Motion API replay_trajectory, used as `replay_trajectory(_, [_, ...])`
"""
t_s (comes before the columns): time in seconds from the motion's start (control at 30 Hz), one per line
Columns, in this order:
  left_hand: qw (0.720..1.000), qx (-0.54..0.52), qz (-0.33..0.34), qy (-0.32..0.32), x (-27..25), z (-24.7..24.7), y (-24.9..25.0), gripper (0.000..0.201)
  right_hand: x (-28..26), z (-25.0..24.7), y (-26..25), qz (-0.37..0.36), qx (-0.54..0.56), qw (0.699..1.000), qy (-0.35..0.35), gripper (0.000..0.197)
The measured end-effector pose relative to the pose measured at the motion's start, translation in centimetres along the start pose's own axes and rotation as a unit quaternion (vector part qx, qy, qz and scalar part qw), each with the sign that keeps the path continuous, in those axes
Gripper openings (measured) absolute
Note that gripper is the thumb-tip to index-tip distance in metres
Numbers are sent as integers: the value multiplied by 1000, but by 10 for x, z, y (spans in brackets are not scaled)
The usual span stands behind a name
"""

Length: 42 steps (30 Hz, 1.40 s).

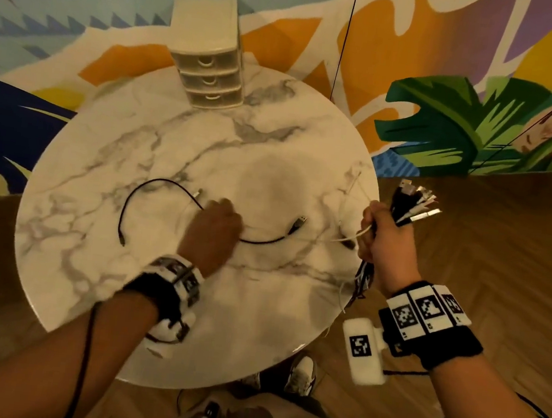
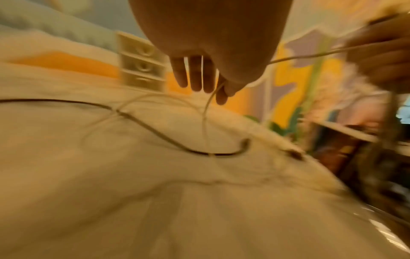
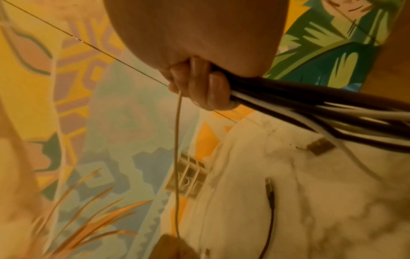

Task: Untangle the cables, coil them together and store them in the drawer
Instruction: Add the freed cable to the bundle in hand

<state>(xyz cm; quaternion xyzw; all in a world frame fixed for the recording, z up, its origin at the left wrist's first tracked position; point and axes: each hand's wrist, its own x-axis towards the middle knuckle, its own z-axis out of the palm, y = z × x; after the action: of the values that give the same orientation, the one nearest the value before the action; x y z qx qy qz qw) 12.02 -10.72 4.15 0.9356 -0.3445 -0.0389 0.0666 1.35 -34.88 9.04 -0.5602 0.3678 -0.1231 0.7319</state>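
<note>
- One round marble-patterned table point(image 1: 98, 268) is shown, seen from above in the head view.
- One cream drawer unit point(image 1: 209, 55) with three drawers, all shut, is placed at the table's far edge.
- One black cable point(image 1: 154, 186) is laid loose on the tabletop, its USB plug point(image 1: 298, 224) bare near the middle; it is also seen in the left wrist view point(image 2: 155, 129).
- One bundle of cables point(image 1: 408, 202), black and white mixed, is gripped in the right hand point(image 1: 383, 240), whose fingers are curled tightly round it just beyond the table's right edge; several plug ends are fanned out above the fist, too blurred to be counted.
- One white cable point(image 1: 343, 239) is stretched between the two hands; it is pinched by the left hand point(image 1: 212, 232) between thumb and forefinger, the other fingers point(image 2: 195, 73) being left nearly straight.
- Two wristbands point(image 1: 427, 310) with black-and-white square code markers are worn; no legible writing or brand is found.
</note>
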Motion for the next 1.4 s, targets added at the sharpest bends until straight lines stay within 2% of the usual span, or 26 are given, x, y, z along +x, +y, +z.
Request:
replay_trajectory(0.1, [993,18,-111,40,7,-16,-55,15,0,-9,0,8,-1,999,44,37])
replay_trajectory(0.17, [990,7,-125,61,15,-31,-71,23,2,-13,4,6,-17,998,60,36])
replay_trajectory(0.3, [992,-48,-103,56,33,-58,-58,30,1,-12,7,11,-89,994,61,40])
replay_trajectory(0.37, [993,-63,-68,74,39,-69,-45,30,1,-15,0,6,-110,990,90,45])
replay_trajectory(0.47, [991,-81,-26,108,47,-87,-23,28,5,-19,-20,-20,-72,983,165,27])
replay_trajectory(0.53, [991,-46,-6,125,51,-100,-8,27,6,-12,-39,-74,-88,978,174,16])
replay_trajectory(0.57, [991,-21,2,129,53,-106,-1,27,4,-7,-48,-110,-101,975,162,17])
replay_trajectory(0.63, [993,41,0,109,55,-115,8,31,0,4,-61,-159,-130,969,137,30])
replay_trajectory(0.7, [993,103,-12,48,56,-120,14,36,-5,16,-67,-175,-129,972,86,34])
replay_trajectory(0.77, [989,144,-9,-11,55,-120,28,38,-9,35,-64,-182,-155,971,-1,29])
replay_trajectory(0.83, [984,176,13,-38,54,-116,49,39,-15,57,-58,-176,-283,939,-86,27])
replay_trajectory(0.9, [980,196,22,-27,54,-114,67,34,-20,73,-50,-154,-407,886,-160,27])
replay_trajectory(0.93, [980,196,21,-21,52,-114,72,32,-20,76,-47,-148,-436,870,-178,27])
replay_trajectory(0.97, [982,190,17,-14,51,-112,73,32,-21,75,-46,-142,-440,869,-179,27])
replay_trajectory(1.07, [991,137,-5,12,43,-101,61,30,-18,60,-45,-151,-410,890,-129,33])
replay_trajectory(1.17, [998,19,-65,12,32,-82,42,29,-14,44,-48,-178,-366,910,-79,39])
replay_trajectory(1.23, [997,0,-78,9,28,-69,26,33,-11,36,-50,-173,-336,925,-42,40])
replay_trajectory(1.3, [995,-6,-99,-12,28,-62,11,36,-10,26,-50,-159,-307,938,-7,39])
replay_trajectory(1.4, [981,-41,-164,-98,27,-53,-18,37,-6,10,-48,-153,-256,954,40,35])
